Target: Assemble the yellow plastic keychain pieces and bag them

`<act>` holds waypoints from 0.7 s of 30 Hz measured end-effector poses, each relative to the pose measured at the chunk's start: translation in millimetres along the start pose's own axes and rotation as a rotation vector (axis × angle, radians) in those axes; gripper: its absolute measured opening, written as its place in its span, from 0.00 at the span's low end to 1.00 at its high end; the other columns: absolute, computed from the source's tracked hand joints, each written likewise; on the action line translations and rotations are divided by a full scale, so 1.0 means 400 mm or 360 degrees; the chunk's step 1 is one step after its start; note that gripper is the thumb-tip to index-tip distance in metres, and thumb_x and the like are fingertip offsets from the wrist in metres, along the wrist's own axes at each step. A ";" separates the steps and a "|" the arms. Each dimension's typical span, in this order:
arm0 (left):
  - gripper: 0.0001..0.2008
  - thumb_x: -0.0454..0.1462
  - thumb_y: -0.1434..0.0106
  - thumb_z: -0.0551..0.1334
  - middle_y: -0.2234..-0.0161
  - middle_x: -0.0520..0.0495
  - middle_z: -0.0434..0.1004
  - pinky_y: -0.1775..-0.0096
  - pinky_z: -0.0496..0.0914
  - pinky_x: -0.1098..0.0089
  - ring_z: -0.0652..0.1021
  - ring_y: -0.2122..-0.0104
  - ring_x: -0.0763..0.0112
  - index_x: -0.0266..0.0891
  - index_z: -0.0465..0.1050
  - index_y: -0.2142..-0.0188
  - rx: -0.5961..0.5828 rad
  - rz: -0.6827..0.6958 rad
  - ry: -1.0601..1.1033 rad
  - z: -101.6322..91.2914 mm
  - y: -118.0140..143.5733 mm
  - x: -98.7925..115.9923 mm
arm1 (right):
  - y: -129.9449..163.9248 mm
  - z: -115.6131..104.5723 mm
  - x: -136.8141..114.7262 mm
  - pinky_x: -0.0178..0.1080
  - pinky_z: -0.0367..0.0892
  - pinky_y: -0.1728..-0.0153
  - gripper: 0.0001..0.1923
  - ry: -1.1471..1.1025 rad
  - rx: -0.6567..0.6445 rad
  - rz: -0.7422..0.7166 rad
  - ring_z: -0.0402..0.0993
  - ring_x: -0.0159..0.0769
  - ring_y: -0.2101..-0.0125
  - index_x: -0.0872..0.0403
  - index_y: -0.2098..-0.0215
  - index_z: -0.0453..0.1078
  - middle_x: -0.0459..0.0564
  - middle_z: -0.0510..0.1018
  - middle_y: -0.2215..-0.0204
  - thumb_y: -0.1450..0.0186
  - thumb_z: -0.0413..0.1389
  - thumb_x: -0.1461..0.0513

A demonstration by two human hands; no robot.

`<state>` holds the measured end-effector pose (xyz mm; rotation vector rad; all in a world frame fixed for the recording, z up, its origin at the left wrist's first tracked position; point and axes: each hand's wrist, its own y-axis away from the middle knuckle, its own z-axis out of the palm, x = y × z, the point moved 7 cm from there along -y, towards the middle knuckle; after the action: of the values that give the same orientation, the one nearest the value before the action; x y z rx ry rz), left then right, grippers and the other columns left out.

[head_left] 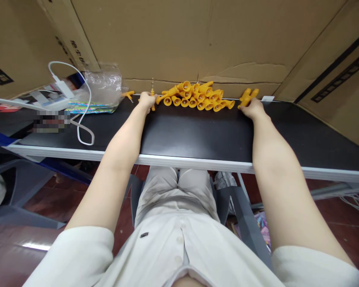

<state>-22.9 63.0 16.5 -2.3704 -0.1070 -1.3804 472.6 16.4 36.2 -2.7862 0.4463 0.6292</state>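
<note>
My left hand (146, 100) is closed on a yellow corkscrew (152, 92), whose metal spiral points upward. Just left of that hand lies another yellow piece with a metal spiral (128, 95), near the plastic bag. Between my hands, a stacked pile of yellow plastic pieces (193, 97) rests against the cardboard, their round open ends facing me with metal showing inside. My right hand (251, 108), farther right, has its fingers curled at a couple of yellow plastic pieces (247, 95) standing apart from the pile; its fingertips are partly hidden.
Tall cardboard (179, 40) closes off the back and sides of the black tabletop (197, 135). At left lie clear plastic bags (103, 85), colourful flat packets (92, 107) and a white cable (88, 99). A small white piece (268, 99) lies behind my right hand.
</note>
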 end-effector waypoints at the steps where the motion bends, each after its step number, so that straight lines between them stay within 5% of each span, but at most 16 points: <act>1: 0.07 0.39 0.34 0.71 0.49 0.35 0.87 0.33 0.76 0.46 0.84 0.39 0.43 0.41 0.75 0.61 -0.0005 -0.0108 -0.0044 0.001 0.008 -0.005 | -0.002 0.003 0.001 0.61 0.69 0.28 0.29 0.0008 -0.0021 -0.0008 0.75 0.64 0.30 0.55 0.29 0.74 0.66 0.78 0.32 0.26 0.67 0.59; 3: 0.05 0.35 0.33 0.68 0.46 0.33 0.87 0.31 0.75 0.47 0.84 0.38 0.42 0.39 0.77 0.58 0.0019 -0.0195 -0.0144 -0.005 0.018 -0.006 | 0.001 0.003 0.001 0.61 0.70 0.29 0.28 0.0029 -0.0036 0.0004 0.75 0.63 0.30 0.55 0.30 0.75 0.65 0.79 0.32 0.27 0.67 0.61; 6: 0.08 0.35 0.30 0.67 0.39 0.32 0.83 0.24 0.66 0.43 0.77 0.30 0.37 0.42 0.77 0.52 0.0097 0.0001 -0.0237 -0.023 0.018 0.023 | 0.018 -0.016 -0.006 0.54 0.71 0.31 0.29 0.0027 0.0053 0.0036 0.76 0.61 0.31 0.62 0.30 0.72 0.69 0.78 0.32 0.26 0.66 0.62; 11: 0.10 0.46 0.24 0.66 0.30 0.41 0.72 0.22 0.60 0.44 0.67 0.22 0.39 0.50 0.74 0.47 0.0237 0.0236 -0.0164 -0.059 0.042 0.087 | 0.042 -0.058 -0.051 0.48 0.69 0.34 0.27 -0.0033 0.0273 -0.0047 0.76 0.55 0.33 0.64 0.29 0.66 0.71 0.77 0.32 0.23 0.61 0.65; 16: 0.18 0.56 0.22 0.65 0.31 0.42 0.72 0.24 0.61 0.57 0.60 0.20 0.53 0.47 0.72 0.47 0.0178 0.0346 -0.0198 -0.057 0.084 0.150 | 0.076 -0.109 -0.154 0.44 0.65 0.30 0.20 -0.0089 0.0456 -0.0228 0.71 0.50 0.30 0.58 0.32 0.66 0.67 0.74 0.29 0.21 0.56 0.66; 21: 0.17 0.51 0.25 0.67 0.38 0.38 0.79 0.23 0.61 0.50 0.69 0.25 0.42 0.46 0.78 0.46 0.0022 0.0436 -0.0367 -0.022 0.097 0.168 | 0.124 -0.122 -0.285 0.40 0.64 0.29 0.14 -0.0134 0.0503 -0.0536 0.71 0.43 0.32 0.53 0.37 0.67 0.66 0.74 0.30 0.20 0.57 0.65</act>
<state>14.4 15.3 65.8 -2.4171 0.1404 -0.9764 375.8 -16.8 121.7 -2.4442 0.0475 0.5404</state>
